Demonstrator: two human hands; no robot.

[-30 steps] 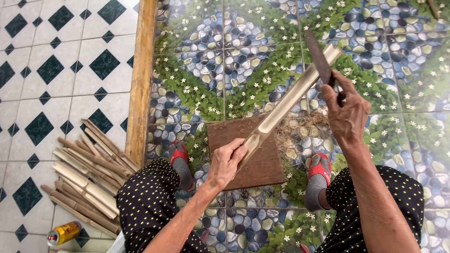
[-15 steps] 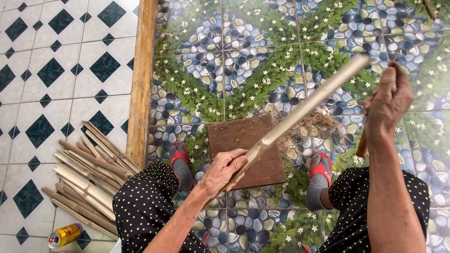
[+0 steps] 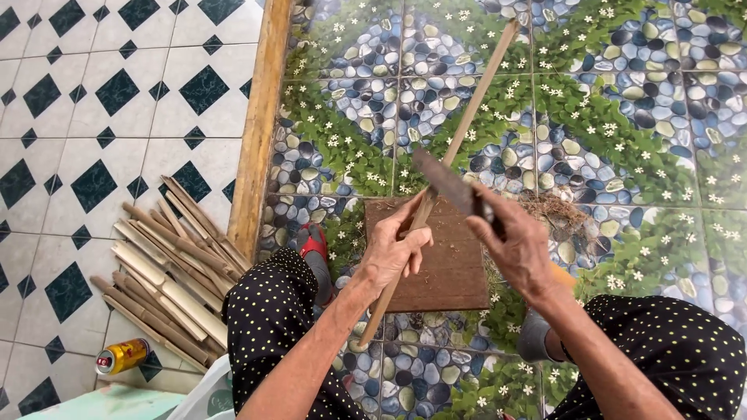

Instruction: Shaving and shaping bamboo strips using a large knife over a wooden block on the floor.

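Gripping a long pale bamboo strip [image 3: 455, 148] in the left hand [image 3: 393, 253], blade now brought down against it.
Right hand [image 3: 517, 249], clenched on the dark flat knife [image 3: 447, 185], has swung back over the brown wooden board [image 3: 447, 268]; cut bamboo pile [image 3: 167, 264] lies left of it.

Bamboo pile [image 3: 167, 268] blocks left; tiled floor [image 3: 622, 155] ahead open

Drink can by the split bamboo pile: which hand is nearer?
Left. The left hand, gripping the bamboo stick, sits on the side of the drink can; the right hand, holding the knife, is farther across.
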